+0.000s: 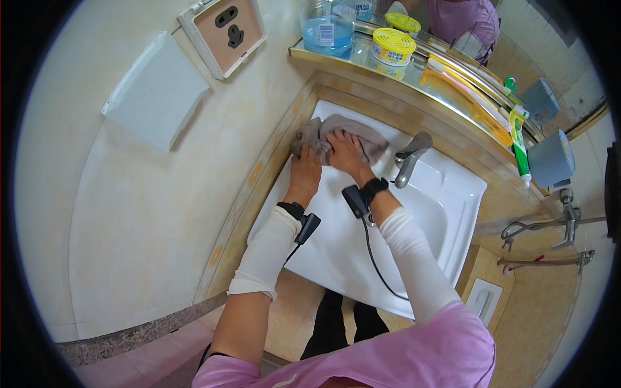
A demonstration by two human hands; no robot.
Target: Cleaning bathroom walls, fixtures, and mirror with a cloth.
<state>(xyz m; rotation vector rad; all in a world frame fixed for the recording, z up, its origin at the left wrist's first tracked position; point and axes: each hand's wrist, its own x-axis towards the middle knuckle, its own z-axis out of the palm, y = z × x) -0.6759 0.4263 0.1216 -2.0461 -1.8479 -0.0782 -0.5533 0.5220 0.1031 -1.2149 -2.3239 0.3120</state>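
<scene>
A grey towel cloth lies bunched on the back left corner of the white ceramic washbasin. My left hand holds the cloth's near left edge, fingers bent into the folds. Just to its right, my right hand grips and presses the middle of the cloth from above. What lies under the fingers and palms is hidden. A chrome faucet stands right of the cloth, apart from it. Black devices with cables are strapped to both wrists, above white sleeves.
Above the basin, a mirror shelf bears a bottle of blue liquid, a yellow-lidded tub, a toothbrush, an orange comb and a toothpaste tube. A grey-blue cup sits at its right end. An open socket box is on the left wall.
</scene>
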